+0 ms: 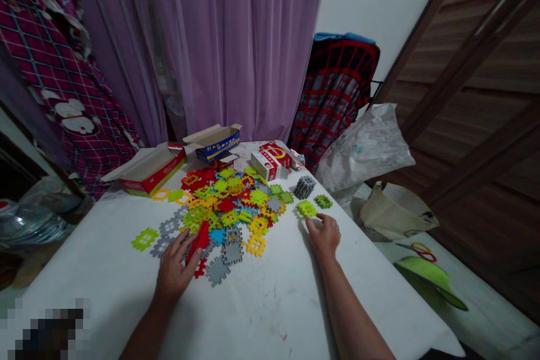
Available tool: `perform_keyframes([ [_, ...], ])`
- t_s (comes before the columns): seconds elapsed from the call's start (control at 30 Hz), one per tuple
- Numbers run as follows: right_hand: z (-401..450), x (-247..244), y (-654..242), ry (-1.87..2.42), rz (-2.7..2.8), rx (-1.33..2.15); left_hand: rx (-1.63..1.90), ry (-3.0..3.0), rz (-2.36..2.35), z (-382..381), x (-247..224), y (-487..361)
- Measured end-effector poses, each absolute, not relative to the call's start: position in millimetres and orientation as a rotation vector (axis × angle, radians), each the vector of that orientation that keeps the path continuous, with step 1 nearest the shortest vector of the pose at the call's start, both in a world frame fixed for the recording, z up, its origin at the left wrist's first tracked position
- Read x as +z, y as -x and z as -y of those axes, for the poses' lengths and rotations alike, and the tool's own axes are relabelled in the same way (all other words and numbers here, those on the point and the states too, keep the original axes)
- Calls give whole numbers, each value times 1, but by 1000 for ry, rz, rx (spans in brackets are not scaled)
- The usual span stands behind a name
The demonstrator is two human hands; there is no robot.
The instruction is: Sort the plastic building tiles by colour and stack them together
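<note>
My left hand (pixel 175 264) is at the near left of a pile of plastic interlocking tiles. Between its thumb and fingers a red interlocking tile (pixel 197 243) stands tilted. My right hand (pixel 325 235) is right of the pile, its fingers curled, with thumb and index finger at the near edge of a green interlocking tile (pixel 306 208). Just beyond stands a stack of grey tiles (pixel 304 187), with a small group of green tiles (pixel 323 201) to its right. The pile mixes yellow tiles (pixel 255 244), grey tiles (pixel 218 270), red, blue and green ones. A lone green tile (pixel 144 239) lies at the left.
An open red box (pixel 154 171), a blue box (pixel 218 143) and red-and-white boxes (pixel 265 165) line the white table's (pixel 253 315) far side. Beyond the right edge are a plastic bag (pixel 367 140), a cloth bag (pixel 396 211), scissors (pixel 419 251) and a green cap (pixel 428 278).
</note>
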State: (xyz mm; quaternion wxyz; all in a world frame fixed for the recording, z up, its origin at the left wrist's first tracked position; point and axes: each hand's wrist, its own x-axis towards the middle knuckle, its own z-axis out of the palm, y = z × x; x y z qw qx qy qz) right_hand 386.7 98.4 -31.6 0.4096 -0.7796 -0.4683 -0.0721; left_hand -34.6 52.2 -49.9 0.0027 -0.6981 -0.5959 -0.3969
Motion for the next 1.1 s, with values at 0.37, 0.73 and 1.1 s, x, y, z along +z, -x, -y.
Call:
perform_keyframes([
  [0.37, -117, -35, -407, 2005, 1290, -150, -1219, 2206, 1819, -54, -51, 39],
  [0.73, -118, -37, -408, 2050, 1329, -142, -1214, 2198, 1848, -54, -50, 39],
  [1.1, -117, -34, -407, 2050, 1300, -110, -1218, 2196, 1859, -54, -52, 40],
])
